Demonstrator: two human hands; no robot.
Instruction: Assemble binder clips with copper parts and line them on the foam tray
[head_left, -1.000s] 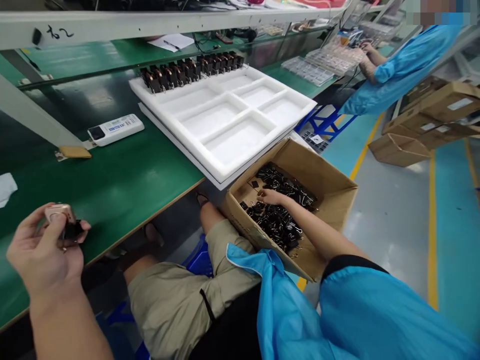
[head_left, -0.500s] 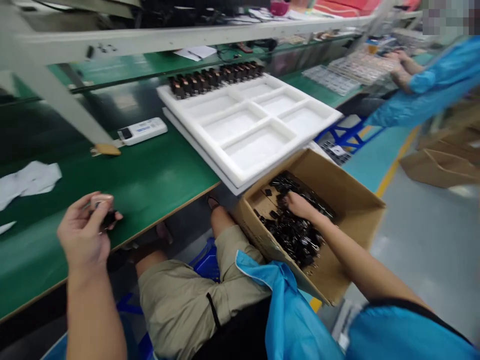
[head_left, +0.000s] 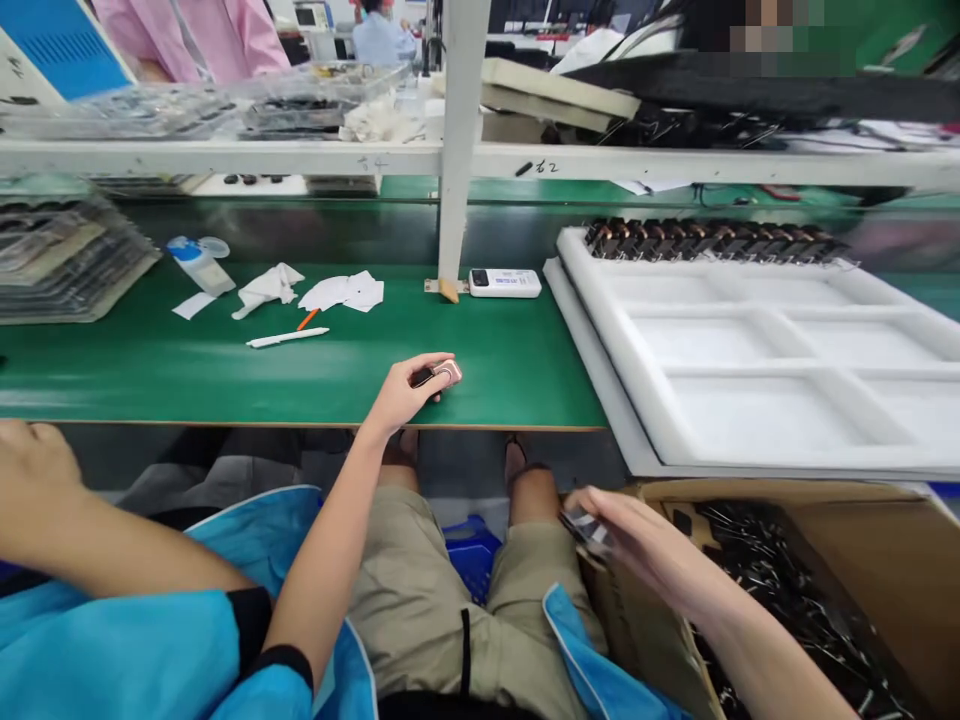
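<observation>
Just above the front part of the green table (head_left: 510, 350), my left hand (head_left: 409, 395) is closed on a small copper-coloured and black part (head_left: 448, 373). My right hand (head_left: 611, 525) is over the left edge of a cardboard box (head_left: 652, 620), its fingers round a dark, shiny piece (head_left: 589, 532) blurred by motion. Inside the box lie many black pieces with metal pins (head_left: 795, 590). A white foam tray (head_left: 652, 400) with square hollows rests at the right, and a row of black and copper parts (head_left: 712, 242) stands along its back edge.
A white device (head_left: 505, 283) lies beside the shelf post (head_left: 454, 150). Papers (head_left: 343, 291), a white pen (head_left: 288, 338) and a blue-capped bottle (head_left: 199, 265) are farther left, near stacked clear trays (head_left: 67, 260). Another person's arm (head_left: 97, 530) reaches in from the left.
The view has swung left. My right hand has come up out of the pieces in the box with a dark piece in its fingers. My left hand still holds its copper-coloured part.
</observation>
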